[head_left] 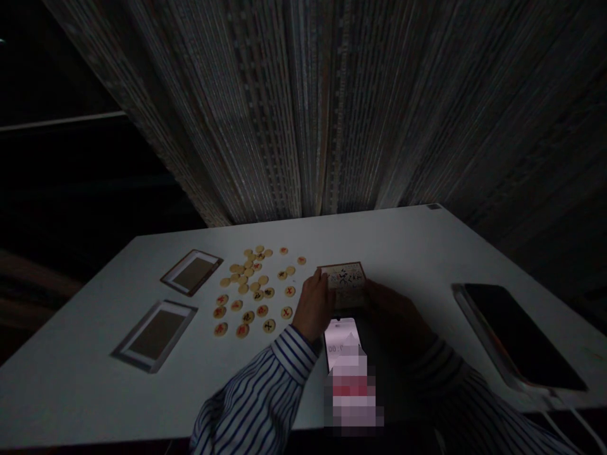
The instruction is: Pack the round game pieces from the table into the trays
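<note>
Both hands hold a small brown-edged box (348, 281) with dark characters on its pale top, just above the white table (408, 246). My left hand (313, 306) grips the box's left end with curled fingers. My right hand (396, 316) is in shadow and grips the box's right end. Several round pale game discs (256, 287) with red or black marks lie scattered on the table left of the box. A lit phone (342, 341) lies on the table under my wrists. Striped sleeves cover both forearms.
Two shallow open box halves lie at the left, one at the back (192, 272) and one nearer (156, 332). A dark tablet (515, 332) on a white cover lies at the right edge with a cable. A dark textured curtain hangs behind the table.
</note>
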Tool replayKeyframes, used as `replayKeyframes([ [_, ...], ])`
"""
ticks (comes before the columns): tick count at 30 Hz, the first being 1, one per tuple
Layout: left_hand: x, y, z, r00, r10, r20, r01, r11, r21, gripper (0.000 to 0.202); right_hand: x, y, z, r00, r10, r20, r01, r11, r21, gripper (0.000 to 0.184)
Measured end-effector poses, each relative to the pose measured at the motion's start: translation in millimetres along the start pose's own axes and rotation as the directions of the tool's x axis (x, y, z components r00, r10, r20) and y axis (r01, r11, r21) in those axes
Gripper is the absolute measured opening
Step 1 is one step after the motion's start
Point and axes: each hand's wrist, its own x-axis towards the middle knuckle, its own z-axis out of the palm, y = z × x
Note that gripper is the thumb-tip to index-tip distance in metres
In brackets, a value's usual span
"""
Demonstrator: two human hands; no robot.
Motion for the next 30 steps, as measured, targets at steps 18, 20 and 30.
replayKeyframes([
  [18, 4.5, -4.8, -17.8, 0.995, 0.008, 0.103, -0.02, 0.993, 0.113, 0.043, 20.0, 0.3, -0.8, 0.992, 0.07, 0.106, -0.075, 0.996, 0.038, 0.039],
  [20, 4.9, -1.5, -23.7, 0.989, -0.077, 0.13, 0.067, 0.995, 0.077, 0.037, 20.8, 1.6, 0.9, 0.991, 0.097, 0.089, -0.105, 0.991, 0.087, 0.039],
  [30, 18.4, 1.3, -25.6, 0.957, -0.176, 0.232, 0.176, 0.984, 0.024, 0.028, 38.2, -4.1, -10.1, 0.953, 0.119, 0.278, -0.14, 0.989, 0.056, 0.029],
])
